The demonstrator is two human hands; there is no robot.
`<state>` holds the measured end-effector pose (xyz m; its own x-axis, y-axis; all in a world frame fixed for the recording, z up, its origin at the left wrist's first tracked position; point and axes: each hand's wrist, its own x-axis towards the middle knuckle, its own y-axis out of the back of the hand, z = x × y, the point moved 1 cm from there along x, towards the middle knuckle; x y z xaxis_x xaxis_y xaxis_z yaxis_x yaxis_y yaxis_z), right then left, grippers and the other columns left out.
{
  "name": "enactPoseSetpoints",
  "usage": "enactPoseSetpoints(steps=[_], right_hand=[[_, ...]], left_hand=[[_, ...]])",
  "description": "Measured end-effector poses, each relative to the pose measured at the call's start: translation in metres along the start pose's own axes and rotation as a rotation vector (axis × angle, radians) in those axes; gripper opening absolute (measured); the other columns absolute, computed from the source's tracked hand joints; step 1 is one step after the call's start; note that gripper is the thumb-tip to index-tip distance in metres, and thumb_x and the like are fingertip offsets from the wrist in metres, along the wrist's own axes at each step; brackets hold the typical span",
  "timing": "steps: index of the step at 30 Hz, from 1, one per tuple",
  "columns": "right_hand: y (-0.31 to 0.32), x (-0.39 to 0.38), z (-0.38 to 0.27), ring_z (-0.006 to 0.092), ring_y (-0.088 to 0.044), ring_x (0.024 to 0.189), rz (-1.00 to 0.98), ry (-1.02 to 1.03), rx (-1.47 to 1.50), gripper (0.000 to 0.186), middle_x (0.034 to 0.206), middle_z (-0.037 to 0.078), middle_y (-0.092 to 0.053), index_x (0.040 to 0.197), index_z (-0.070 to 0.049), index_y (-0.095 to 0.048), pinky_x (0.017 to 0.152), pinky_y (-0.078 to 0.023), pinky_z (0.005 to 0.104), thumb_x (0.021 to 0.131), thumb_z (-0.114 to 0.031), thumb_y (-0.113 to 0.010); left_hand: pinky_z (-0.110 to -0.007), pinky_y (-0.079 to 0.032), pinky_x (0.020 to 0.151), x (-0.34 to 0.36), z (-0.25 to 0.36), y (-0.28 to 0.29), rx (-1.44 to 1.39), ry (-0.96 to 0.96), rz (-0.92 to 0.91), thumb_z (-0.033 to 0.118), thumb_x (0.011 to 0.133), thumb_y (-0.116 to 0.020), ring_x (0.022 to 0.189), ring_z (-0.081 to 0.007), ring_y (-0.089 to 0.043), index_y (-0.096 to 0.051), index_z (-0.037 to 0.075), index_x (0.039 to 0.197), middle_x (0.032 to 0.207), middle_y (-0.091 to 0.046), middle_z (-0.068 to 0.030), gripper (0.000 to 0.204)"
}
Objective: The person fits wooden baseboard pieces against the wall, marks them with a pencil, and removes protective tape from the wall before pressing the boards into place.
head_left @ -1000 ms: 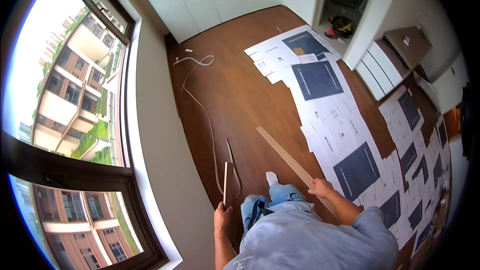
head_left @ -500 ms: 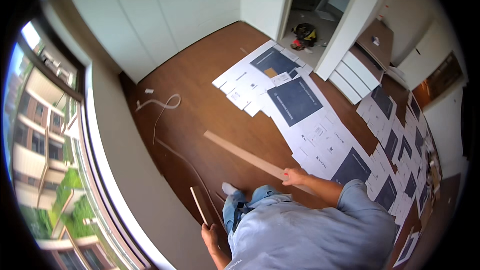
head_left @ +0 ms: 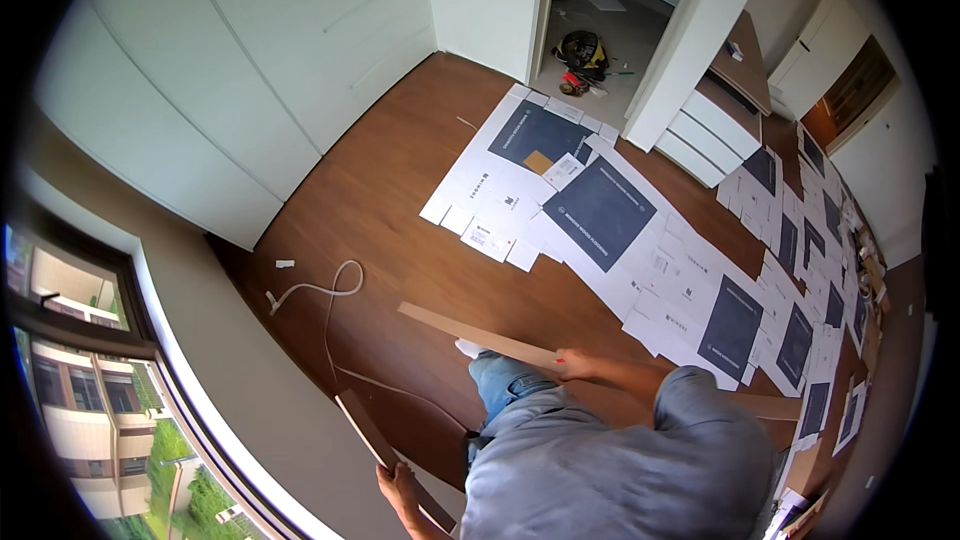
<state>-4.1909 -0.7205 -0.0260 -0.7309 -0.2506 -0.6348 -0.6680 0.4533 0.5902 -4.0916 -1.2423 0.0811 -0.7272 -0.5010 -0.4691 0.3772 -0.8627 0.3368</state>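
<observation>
My right hand (head_left: 576,365) is closed around a long, narrow light-brown strip (head_left: 478,335), like a skirting board. It slants across in front of my body above the brown wood floor (head_left: 400,170). My forearm covers part of it, and a brown length shows again past my right elbow. At the lower left my left hand (head_left: 398,490) grips a shorter brown board (head_left: 366,426) with a pale edge. This board is tilted close to the wall below the window, and its lower end runs beside my forearm. A white sock shows under the strip.
A pale cable (head_left: 335,290) loops over the floor on the left. White and dark protective sheets (head_left: 600,212) cover the floor to the right. White wall panels (head_left: 250,70) stand ahead, and a black and yellow bag (head_left: 582,53) sits in the doorway. White drawers (head_left: 712,138) stand right of it.
My view has turned and moved forward over the floor. Both boards have stayed in my hands, and more of the left one's brown face shows.
</observation>
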Motion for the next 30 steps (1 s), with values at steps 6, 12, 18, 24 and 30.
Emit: enactPoseSetpoints(steps=[6, 12, 18, 24, 30], right_hand=[[0.085, 0.147, -0.124, 0.0414, -0.068, 0.096, 0.042, 0.103, -0.031, 0.060, 0.104, 0.024, -0.070, 0.116, -0.003, -0.062, 0.081, -0.055, 0.0497, 0.072, -0.040, -0.075], [0.142, 0.281, -0.187, 0.0383, -0.068, 0.101, 0.039, 0.157, 0.034, 0.067, 0.106, 0.024, -0.069, 0.118, -0.001, -0.062, 0.084, -0.055, 0.0455, 0.072, -0.047, -0.078], [0.189, 0.340, -0.322, 0.0383, -0.069, 0.099, -0.061, 0.069, -0.320, 0.074, 0.106, 0.021, -0.071, 0.122, -0.004, -0.059, 0.086, -0.054, 0.0468, 0.073, -0.057, -0.076], [0.198, 0.399, -0.422, 0.0407, -0.069, 0.098, -0.036, 0.054, -0.323, 0.068, 0.101, 0.022, -0.072, 0.118, -0.004, -0.062, 0.086, -0.054, 0.0464, 0.081, -0.060, -0.070], [0.211, 0.458, -0.473, 0.0440, -0.067, 0.093, -0.019, -0.044, -0.329, 0.050, 0.092, 0.024, -0.070, 0.100, -0.007, -0.062, 0.080, -0.052, 0.0500, 0.094, -0.056, -0.056]], left_hand=[[-0.030, -0.054, 0.069, 0.080, 0.043, 0.010, -0.092, 0.023, 0.030, 0.007, 0.089, -0.063, 0.077, -0.0159, -0.065, -0.060, -0.001, 0.107, 0.089, -0.068, -0.0083, 0.020], [-0.029, -0.043, 0.067, 0.148, 0.180, 0.010, -0.048, 0.158, -0.043, 0.013, 0.093, -0.064, 0.076, -0.0098, -0.050, -0.061, 0.002, 0.102, 0.080, -0.058, 0.0002, 0.015], [-0.041, -0.051, 0.073, 0.293, 0.159, 0.069, 0.300, 0.040, 0.076, 0.015, 0.090, -0.067, 0.081, -0.0327, -0.066, -0.064, 0.003, 0.106, 0.086, -0.066, -0.0186, 0.021], [-0.047, -0.050, 0.083, 0.469, 0.225, 0.101, 0.375, -0.266, -0.057, 0.011, 0.086, -0.065, 0.097, -0.0423, -0.063, -0.062, 0.002, 0.100, 0.099, -0.066, -0.0213, 0.017], [-0.047, -0.051, 0.088, 0.614, 0.310, 0.117, 0.458, -0.420, -0.101, 0.011, 0.086, -0.065, 0.100, -0.0404, -0.064, -0.062, 0.003, 0.105, 0.100, -0.066, -0.0186, 0.021]])
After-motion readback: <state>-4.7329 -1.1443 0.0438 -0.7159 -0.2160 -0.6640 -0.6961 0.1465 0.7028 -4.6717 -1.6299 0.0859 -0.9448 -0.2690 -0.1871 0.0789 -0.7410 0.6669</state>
